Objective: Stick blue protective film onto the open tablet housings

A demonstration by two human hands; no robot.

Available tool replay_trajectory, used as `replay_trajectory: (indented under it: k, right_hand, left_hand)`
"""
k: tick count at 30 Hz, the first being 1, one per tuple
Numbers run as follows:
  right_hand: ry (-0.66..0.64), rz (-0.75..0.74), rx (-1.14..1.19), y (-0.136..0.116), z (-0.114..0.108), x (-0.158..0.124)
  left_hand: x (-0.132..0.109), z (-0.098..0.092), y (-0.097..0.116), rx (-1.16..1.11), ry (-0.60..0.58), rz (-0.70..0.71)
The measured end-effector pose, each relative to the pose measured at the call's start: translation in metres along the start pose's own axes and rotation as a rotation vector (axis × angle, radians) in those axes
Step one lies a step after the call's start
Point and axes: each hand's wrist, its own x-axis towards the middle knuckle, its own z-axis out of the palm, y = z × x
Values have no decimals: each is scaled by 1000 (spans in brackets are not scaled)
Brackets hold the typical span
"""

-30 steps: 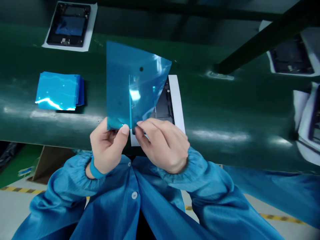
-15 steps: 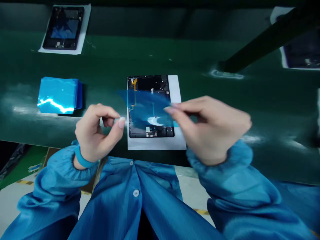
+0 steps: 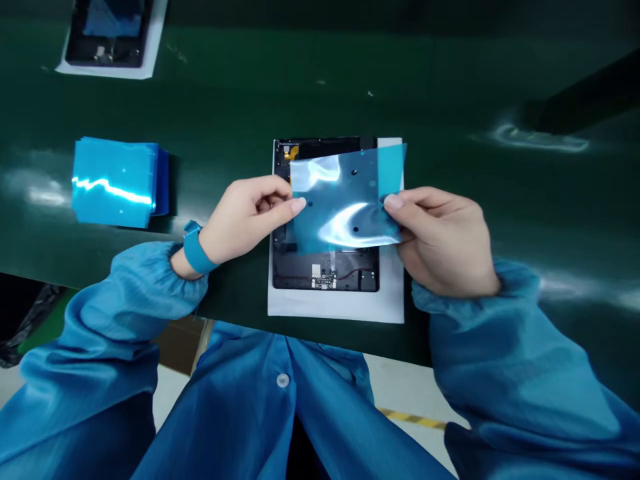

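Blue film [image 3: 340, 203] over black device [image 3: 295, 268], can't tell if touching. Left hand [image 3: 250, 215] pinches its left edge, right hand [image 3: 445, 233] its right. Device on white sheet [image 3: 335, 307], film stack [image 3: 113, 175] left, green table [image 3: 225, 100].

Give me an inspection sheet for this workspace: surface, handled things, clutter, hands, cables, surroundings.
Surface: dark green table, glossy, with bright reflections.
Handled things: blue film held over an open black device, which lies on white paper; whether film and device touch cannot be told.
Clutter: stack of blue sheets at left; second device at upper left, cut off by the frame.
Hands: left hand pinches the film's left side; right hand pinches its right side.
Cables: thin reddish wire inside the nearer device; loose on the table, nothing seen.
Surroundings: dark post at upper right; striped tape on the floor.
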Motion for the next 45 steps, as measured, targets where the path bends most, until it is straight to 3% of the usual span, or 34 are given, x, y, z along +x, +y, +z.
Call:
replay_trajectory:
  k: [10,15,20,23,33,45]
  right_hand:
    - [-94,-240,-211,5,-9,-2]
    - [-56,-109,-232,5,-9,0]
    - [-44,-41,-296,8,-10,1]
    - [-39,-72,-346,12,-13,-1]
    - [11,-181,-514,11,-13,-8]
    - [-16,-145,-571,2,-10,-8]
  left_hand:
    - [1,-8,1,151,-20,117]
    - [-5,-16,-9,331,28,211]
    - [-12,-26,-25,292,-332,313]
    - [-13,-25,-36,260,-426,428]
    - [-17,-18,-45,319,-453,460]
    - [-16,-19,-44,298,-433,508]
